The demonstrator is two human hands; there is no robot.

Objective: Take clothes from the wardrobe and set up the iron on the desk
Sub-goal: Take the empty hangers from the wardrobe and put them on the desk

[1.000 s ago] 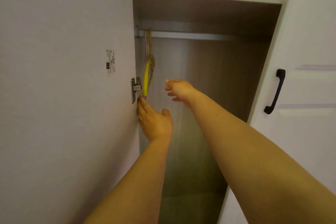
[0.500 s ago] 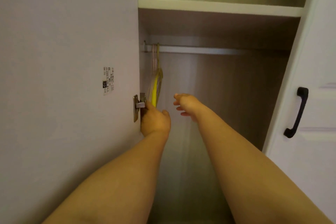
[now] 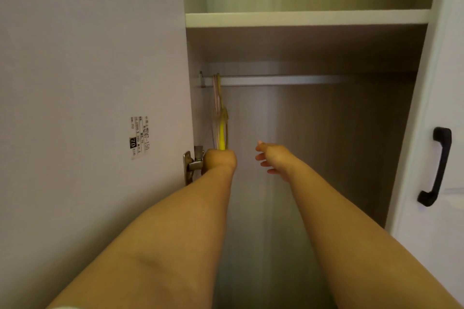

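Lifting the yellow hanger (image 3: 222, 130) hook up off the rail (image 3: 276, 80) before pulling out looks best, since left hand (image 3: 219, 160) is fisted round its lower end just above the knuckles, arm stretched forward, while right hand (image 3: 272, 158) hovers beside it, fingers loosely spread, holding nothing.

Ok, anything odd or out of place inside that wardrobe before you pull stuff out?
No damage or mess. The odd part: the rail carries no visible clothes, only thin hangers, yellow and pale, bunched at its far left end. The left hand is closed at their lower ends; the right hand hovers open beside it.
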